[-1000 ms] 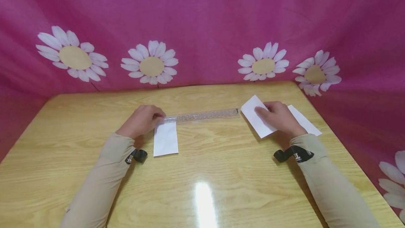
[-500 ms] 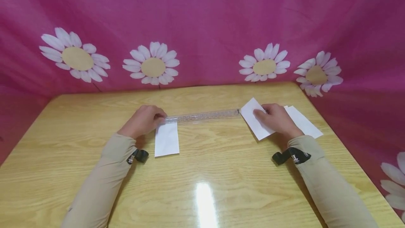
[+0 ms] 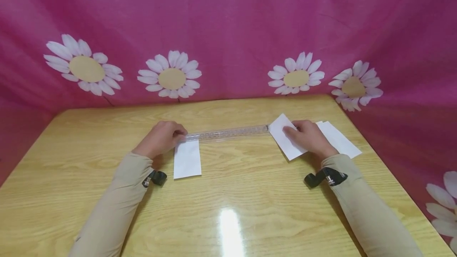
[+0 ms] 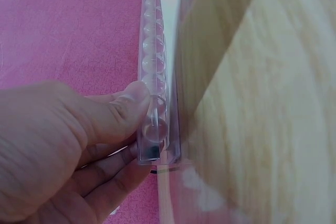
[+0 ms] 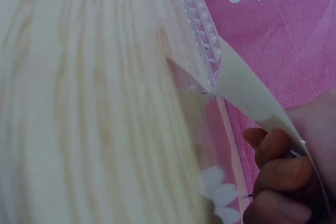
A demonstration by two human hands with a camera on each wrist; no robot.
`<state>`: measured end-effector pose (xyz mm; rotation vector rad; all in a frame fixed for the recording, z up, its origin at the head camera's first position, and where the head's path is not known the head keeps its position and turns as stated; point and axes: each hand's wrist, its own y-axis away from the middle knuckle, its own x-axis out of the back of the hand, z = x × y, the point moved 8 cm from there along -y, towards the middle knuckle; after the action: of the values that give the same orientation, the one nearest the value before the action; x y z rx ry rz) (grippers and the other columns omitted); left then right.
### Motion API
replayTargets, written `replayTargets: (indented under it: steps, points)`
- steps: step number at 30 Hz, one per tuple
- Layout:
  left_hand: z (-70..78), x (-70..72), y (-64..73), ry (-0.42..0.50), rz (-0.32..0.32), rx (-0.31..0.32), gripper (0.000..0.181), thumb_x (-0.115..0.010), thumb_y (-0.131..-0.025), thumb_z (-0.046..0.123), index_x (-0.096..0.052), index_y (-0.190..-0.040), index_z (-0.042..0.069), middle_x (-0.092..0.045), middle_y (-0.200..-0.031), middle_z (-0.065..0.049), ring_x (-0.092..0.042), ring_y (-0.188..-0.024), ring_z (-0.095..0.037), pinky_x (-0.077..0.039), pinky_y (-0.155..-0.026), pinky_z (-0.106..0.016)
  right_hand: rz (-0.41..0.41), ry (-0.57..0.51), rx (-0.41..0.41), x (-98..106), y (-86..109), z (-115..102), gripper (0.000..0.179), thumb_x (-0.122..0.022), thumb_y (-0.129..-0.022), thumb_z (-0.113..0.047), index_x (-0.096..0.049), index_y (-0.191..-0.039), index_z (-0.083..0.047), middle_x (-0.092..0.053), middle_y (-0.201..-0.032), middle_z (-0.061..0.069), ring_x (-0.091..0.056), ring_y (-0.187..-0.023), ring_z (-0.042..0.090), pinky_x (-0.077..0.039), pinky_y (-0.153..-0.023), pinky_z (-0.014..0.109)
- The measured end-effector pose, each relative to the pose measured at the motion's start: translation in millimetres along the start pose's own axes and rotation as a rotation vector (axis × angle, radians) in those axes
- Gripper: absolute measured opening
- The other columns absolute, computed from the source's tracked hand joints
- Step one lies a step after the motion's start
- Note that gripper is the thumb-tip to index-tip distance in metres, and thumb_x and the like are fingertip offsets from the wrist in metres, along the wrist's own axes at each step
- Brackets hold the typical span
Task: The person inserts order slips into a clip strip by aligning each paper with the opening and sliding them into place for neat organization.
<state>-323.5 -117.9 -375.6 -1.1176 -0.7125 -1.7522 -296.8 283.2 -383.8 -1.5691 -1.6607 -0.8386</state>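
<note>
A long clear plastic case (image 3: 232,133) lies across the table, with a row of round clear beads (image 4: 155,129) inside it. My left hand (image 3: 160,139) pinches its left end between thumb and fingers. Under that end, a white paper (image 3: 187,161) sticks out toward me. At the opposite end, my right hand (image 3: 311,136) holds another white paper (image 3: 287,140), thumb on top and fingers curled beneath. In the right wrist view this paper (image 5: 249,85) is bent, and its corner is right at the case's end.
More white paper (image 3: 339,140) lies beyond my right hand near the table's right edge. The wooden table (image 3: 228,185) meets a pink cloth (image 3: 228,31) with printed daisies at the back and right. A black wrist mount (image 3: 325,177) sits at my right cuff.
My right hand has shifted slightly left with its paper, uncovering more of the paper beyond it. My left hand keeps its place on the case.
</note>
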Motion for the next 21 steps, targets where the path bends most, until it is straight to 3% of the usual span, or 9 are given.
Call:
replayTargets:
  steps: [5,15,21]
  points:
    - [0.6,1.1,0.4,0.001,-0.002,-0.009,0.023,-0.071,-0.097,0.011,-0.077,-0.119,0.005,-0.077,-0.118,-0.015,-0.068,-0.103,-0.028,-0.058,-0.098,-0.048,-0.014,0.002,-0.032,-1.6,-1.0,1.4,0.044,-0.056,-0.104,-0.039,-0.073,-0.121,-0.002,-0.069,-0.091,0.011,-0.058,-0.084,0.023,-0.043,-0.077,0.029]
    - [-0.6,1.8,3.4,-0.009,0.007,-0.015,0.021,-0.071,-0.097,0.009,-0.078,-0.116,0.005,-0.077,-0.116,-0.015,-0.069,-0.105,-0.029,-0.057,-0.099,-0.049,-0.028,-0.036,-0.060,-9.7,-1.9,2.5,0.047,-0.055,-0.103,-0.033,-0.066,-0.134,0.002,-0.072,-0.111,0.018,-0.060,-0.094,0.026,-0.046,-0.088,0.031]
    - [1.2,1.7,1.7,-0.008,0.018,-0.028,0.020,-0.071,-0.097,0.009,-0.078,-0.116,0.005,-0.077,-0.115,-0.015,-0.069,-0.102,-0.028,-0.058,-0.097,-0.049,-0.027,-0.089,-0.094,-8.8,-0.7,4.7,0.046,-0.052,-0.102,-0.033,-0.072,-0.123,0.004,-0.072,-0.093,0.014,-0.061,-0.080,0.020,-0.048,-0.076,0.027]
